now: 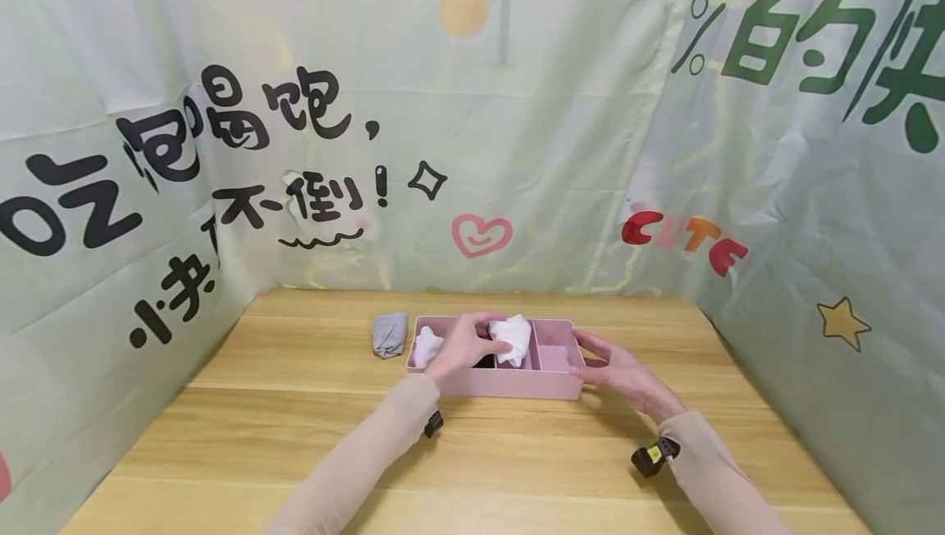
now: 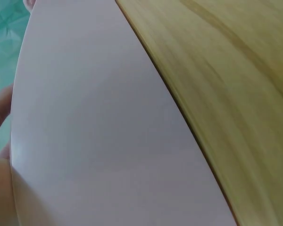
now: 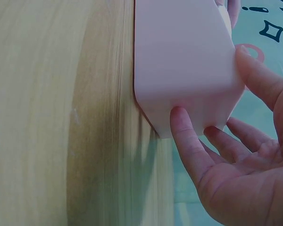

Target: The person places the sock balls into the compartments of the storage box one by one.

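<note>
A: Where do we find the white bundle?

B: Between thumb and fingers of the left hand, which pinches it at the pink box, in or just above the section left of the rightmost one. We cannot tell whether it touches the floor there.

A: And the right hand?

B: Its fingers are spread against the box's right end, with the thumb up by the rim, as we see best from the right wrist.

A: What else does the box hold?

B: A smaller white bundle lies in its left end, partly covered by the left hand. Beside that hand we make out a sliver of something black in the box; most of it is hidden, so we cannot say what it is.

A: How many sections do we count?

B: We see two dividers, one on each side of the pinched bundle. The left hand and forearm block the stretch further left, so another may be hidden there. In the rightmost section we look onto pale pink plastic.

A: Does the left wrist view help?

B: Little. The box's outer wall fills most of it, and the left hand is cut off at the edge.

A: And outside the box?

B: A grey folded cloth lies on the worktop, just beside the left end.
</note>
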